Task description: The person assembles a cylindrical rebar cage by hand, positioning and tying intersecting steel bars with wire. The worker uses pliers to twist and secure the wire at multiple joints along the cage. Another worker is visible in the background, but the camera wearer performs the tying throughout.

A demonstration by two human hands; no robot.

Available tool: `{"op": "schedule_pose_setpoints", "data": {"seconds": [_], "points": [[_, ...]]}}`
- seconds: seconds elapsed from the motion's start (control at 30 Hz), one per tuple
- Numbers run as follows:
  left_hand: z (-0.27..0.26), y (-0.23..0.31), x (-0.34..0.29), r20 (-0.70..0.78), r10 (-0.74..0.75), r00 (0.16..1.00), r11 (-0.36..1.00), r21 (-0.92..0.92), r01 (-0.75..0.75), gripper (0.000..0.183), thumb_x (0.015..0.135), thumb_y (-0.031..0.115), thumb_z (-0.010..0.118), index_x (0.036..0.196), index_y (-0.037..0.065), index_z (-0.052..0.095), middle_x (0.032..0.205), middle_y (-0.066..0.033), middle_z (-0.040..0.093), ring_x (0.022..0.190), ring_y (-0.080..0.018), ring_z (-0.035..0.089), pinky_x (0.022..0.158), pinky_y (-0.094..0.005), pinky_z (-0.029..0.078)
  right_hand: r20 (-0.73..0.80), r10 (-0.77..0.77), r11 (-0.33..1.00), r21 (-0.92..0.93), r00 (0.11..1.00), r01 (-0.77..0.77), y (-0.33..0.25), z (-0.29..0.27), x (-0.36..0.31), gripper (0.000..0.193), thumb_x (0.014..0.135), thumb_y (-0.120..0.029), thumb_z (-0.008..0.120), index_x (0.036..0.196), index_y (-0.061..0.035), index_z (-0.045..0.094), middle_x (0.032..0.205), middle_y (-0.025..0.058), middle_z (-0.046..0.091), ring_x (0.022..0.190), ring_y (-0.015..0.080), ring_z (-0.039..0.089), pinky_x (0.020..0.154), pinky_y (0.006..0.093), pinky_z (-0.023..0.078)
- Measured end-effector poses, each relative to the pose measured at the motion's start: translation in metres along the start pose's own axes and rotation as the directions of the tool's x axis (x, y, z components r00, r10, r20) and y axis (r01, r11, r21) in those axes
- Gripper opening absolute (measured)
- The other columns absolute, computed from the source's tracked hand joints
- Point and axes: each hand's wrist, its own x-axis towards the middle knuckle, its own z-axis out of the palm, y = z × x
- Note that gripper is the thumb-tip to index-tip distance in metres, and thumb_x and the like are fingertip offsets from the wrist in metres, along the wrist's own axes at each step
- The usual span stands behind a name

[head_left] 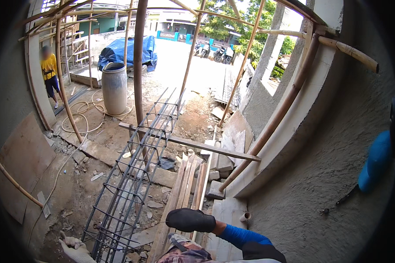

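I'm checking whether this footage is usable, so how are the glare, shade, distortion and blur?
All in the head view: the outdoor yard glares almost white; the plastered wall at right lies in shade; the concrete column bows from the fisheye, with black corners; the rebar cage looks fairly sharp; the distant person has a blurred head.

Ground (pixel 193 117): bare earth, strewn with rubble (pixel 154 204) | far left: upright barrel (pixel 114 93), looped hose (pixel 77 115) beside it | far: parked motorbikes (pixel 223 54) | near centre: long timber planks (pixel 181 188), side by side | right: grey blocks (pixel 215 190) beside the planks | wooden crossbar (pixel 206 148): raised, mid-scene, steel rebar cage (pixel 129 181) lying across
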Motion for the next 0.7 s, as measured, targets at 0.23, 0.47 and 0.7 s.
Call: {"op": "schedule_pose_setpoints", "data": {"seconds": [0.23,0.47,0.7], "points": [[0.067,-0.062,-0.009,0.244,-0.089,0.966,0.984,0.171,0.047,0.048,0.103,0.057,0.056,0.114,0.012,0.067,0.072,0.0015,0.059,0.059,-0.013,0.057,0.044,-0.0246,0.037,0.253,0.544,0.043,0.944,0.8,-0.327,0.111,0.024,-0.063,0.042,0.107,-0.017,0.059,0.146,-0.0028,0.055,0.138,0.0108,0.065,0.118,0.02,0.065,0.097,0.0361,0.055],[0.11,-0.099,-0.008,0.099,0.098,0.99,0.954,0.274,-0.121,0.034,0.104,0.045,0.056,0.094,0.014,0.065,0.066,0.0051,0.05,0.05,-0.0072,0.046,0.043,-0.0231,0.032,0.33,0.376,0.322,0.83,0.866,-0.456,0.12,0.016,-0.109,0.04,0.109,-0.021,0.058,0.146,-0.0046,0.058,0.139,0.009,0.065,0.12,0.0203,0.065,0.102,0.0376,0.054],[0.117,-0.108,-0.023,0.01,0.118,0.993,0.966,0.229,-0.117,0.034,0.102,0.046,0.059,0.098,0.013,0.065,0.064,0.0054,0.048,0.048,-0.0082,0.046,0.041,-0.0217,0.034,-0.033,-0.02,0.888,0.459,0.999,0.033,0.099,-0.059,-0.066,0.041,0.109,-0.02,0.056,0.146,-0.0051,0.058,0.14,0.0087,0.065,0.124,0.0234,0.063,0.106,0.0395,0.051]]}}
